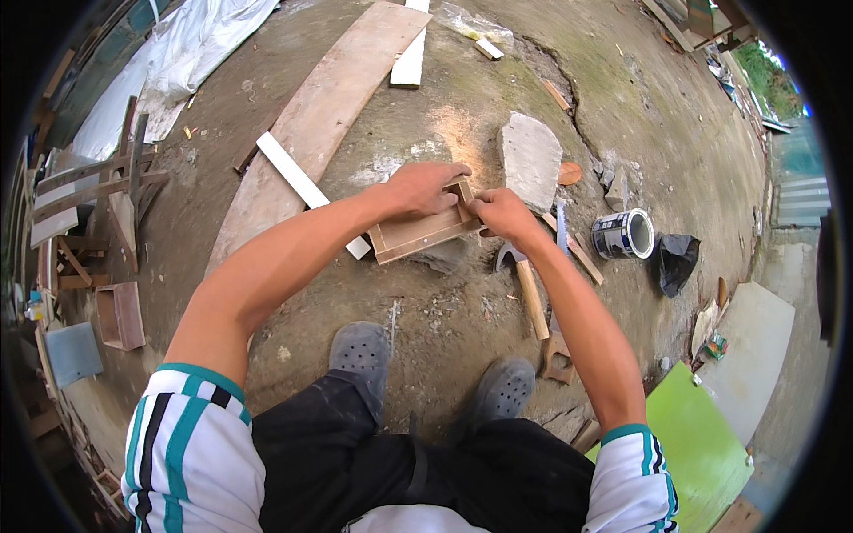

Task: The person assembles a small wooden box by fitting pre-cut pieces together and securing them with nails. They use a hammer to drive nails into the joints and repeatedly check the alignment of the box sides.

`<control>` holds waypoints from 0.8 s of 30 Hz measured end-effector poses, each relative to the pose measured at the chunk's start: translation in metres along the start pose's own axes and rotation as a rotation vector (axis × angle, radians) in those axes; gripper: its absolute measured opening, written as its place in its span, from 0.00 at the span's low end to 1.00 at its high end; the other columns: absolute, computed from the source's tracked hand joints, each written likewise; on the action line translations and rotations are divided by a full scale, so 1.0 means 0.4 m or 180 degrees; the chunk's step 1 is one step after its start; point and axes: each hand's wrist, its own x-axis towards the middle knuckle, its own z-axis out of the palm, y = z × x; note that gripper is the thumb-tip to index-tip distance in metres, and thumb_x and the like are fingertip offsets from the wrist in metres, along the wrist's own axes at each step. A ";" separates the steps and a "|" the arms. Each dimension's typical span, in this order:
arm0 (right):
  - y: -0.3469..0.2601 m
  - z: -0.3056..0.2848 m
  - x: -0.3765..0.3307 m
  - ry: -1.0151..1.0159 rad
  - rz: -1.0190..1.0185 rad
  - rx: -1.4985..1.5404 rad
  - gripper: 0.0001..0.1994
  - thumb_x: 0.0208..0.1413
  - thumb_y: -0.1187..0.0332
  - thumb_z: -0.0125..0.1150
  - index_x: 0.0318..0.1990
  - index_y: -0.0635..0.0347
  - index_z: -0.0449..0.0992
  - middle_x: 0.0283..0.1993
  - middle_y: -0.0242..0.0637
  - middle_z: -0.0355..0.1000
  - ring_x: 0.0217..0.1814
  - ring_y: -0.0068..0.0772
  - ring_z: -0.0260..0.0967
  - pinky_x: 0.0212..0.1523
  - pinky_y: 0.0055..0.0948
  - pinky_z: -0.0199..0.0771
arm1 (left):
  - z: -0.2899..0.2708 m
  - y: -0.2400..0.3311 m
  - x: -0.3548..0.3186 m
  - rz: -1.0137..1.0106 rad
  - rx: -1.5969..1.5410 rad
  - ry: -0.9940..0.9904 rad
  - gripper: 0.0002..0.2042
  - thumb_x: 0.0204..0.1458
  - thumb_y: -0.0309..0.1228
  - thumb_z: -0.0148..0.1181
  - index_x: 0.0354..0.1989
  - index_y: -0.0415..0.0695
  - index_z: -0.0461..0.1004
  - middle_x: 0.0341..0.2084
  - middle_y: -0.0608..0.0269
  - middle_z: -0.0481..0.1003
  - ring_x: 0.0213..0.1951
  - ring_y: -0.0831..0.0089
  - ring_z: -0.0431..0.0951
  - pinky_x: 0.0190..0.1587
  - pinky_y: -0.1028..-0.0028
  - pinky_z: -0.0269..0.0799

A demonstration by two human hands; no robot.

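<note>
A small shallow wooden box (425,233) with thin raised sides is held out in front of me, tilted above the dirt ground. My left hand (423,190) is closed over its far side, with the thumb inside near the right end. My right hand (503,216) is closed on the box's right end piece; its fingertips are partly hidden. Below my right forearm lies a hammer (531,300) with a wooden handle. A handsaw (557,357) lies there too, partly covered by that forearm.
A pale stone slab (530,163) lies ahead, near sawdust. To the right stand a paint can (613,236) and a black plastic bag (678,264). At left lie a long plank (333,98), a white strip (293,169) and wooden scraps. A green panel (697,444) is at lower right.
</note>
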 end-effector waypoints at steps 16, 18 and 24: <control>0.023 0.009 -0.025 0.0223 -0.0339 -0.0252 0.17 0.58 0.59 0.67 0.49 0.60 0.84 0.31 0.36 0.81 0.28 0.23 0.76 0.31 0.28 0.79 | 0.018 0.020 -0.028 0.0235 0.0594 0.0217 0.55 0.40 0.62 0.69 0.71 0.37 0.56 0.61 0.40 0.69 0.63 0.47 0.69 0.65 0.55 0.64; 0.025 0.010 -0.029 0.0275 -0.0395 -0.0184 0.16 0.57 0.60 0.67 0.48 0.59 0.85 0.30 0.37 0.81 0.27 0.24 0.76 0.31 0.28 0.79 | 0.033 0.041 -0.041 0.0218 0.0831 0.0270 0.65 0.31 0.73 0.69 0.70 0.31 0.55 0.64 0.39 0.64 0.66 0.47 0.65 0.67 0.52 0.58; -0.005 0.008 -0.035 0.0221 -0.0342 -0.0384 0.14 0.56 0.60 0.67 0.46 0.58 0.86 0.26 0.41 0.80 0.25 0.27 0.77 0.29 0.30 0.77 | 0.081 0.074 -0.052 -0.0198 0.1107 0.0803 0.56 0.35 0.64 0.70 0.66 0.32 0.59 0.55 0.44 0.69 0.59 0.53 0.70 0.63 0.58 0.60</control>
